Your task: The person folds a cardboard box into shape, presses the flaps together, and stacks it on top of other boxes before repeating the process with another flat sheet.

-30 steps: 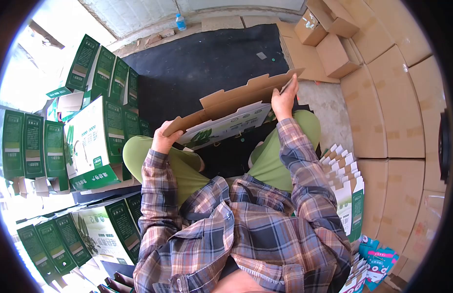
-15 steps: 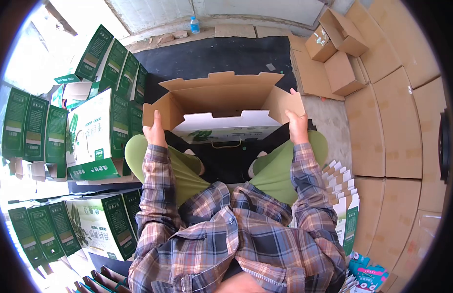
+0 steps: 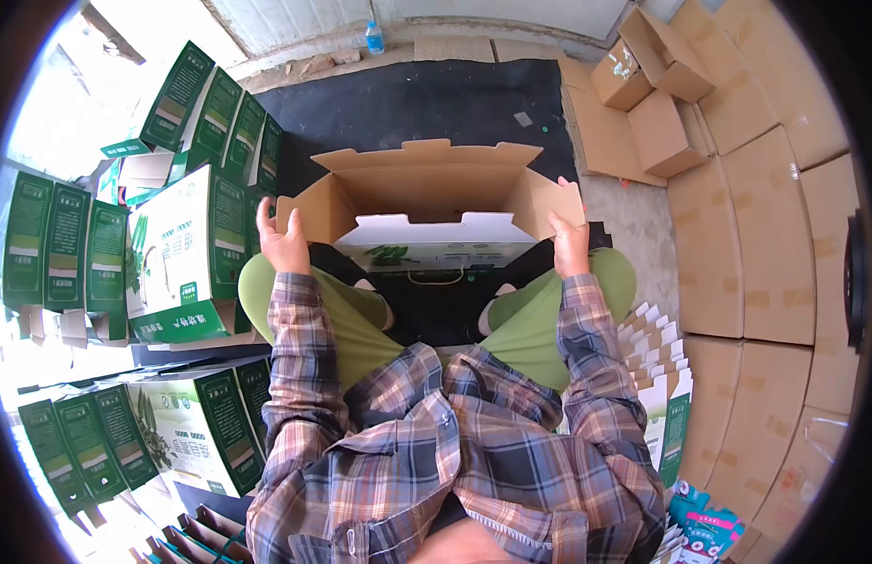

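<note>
An open-topped cardboard box [image 3: 436, 257], brown inside and white with green print outside, stands between my knees in the head view. Its flaps point upward and outward, and a carrying handle hangs on the near face. My right hand [image 3: 569, 246] grips the right end flap, thumb on the near side and fingertips showing beyond it. At the left end flap, my left hand [image 3: 284, 246] has its thumb and fingers spread apart around the edge, not closed on it. What lies under the box is partly hidden.
Green-and-white printed boxes [image 3: 178, 249] stand in rows at my left. Brown cartons [image 3: 770, 235] are stacked along the right, with smaller open boxes [image 3: 663, 132] behind. Flat-folded cartons [image 3: 666, 414] stand by my right thigh. A black mat [image 3: 408, 103] and a blue bottle [image 3: 374, 38] lie ahead.
My left hand has loosened from the left end flap, its fingers now spread outward to the left. The right hand keeps its hold, and the box has barely moved.
</note>
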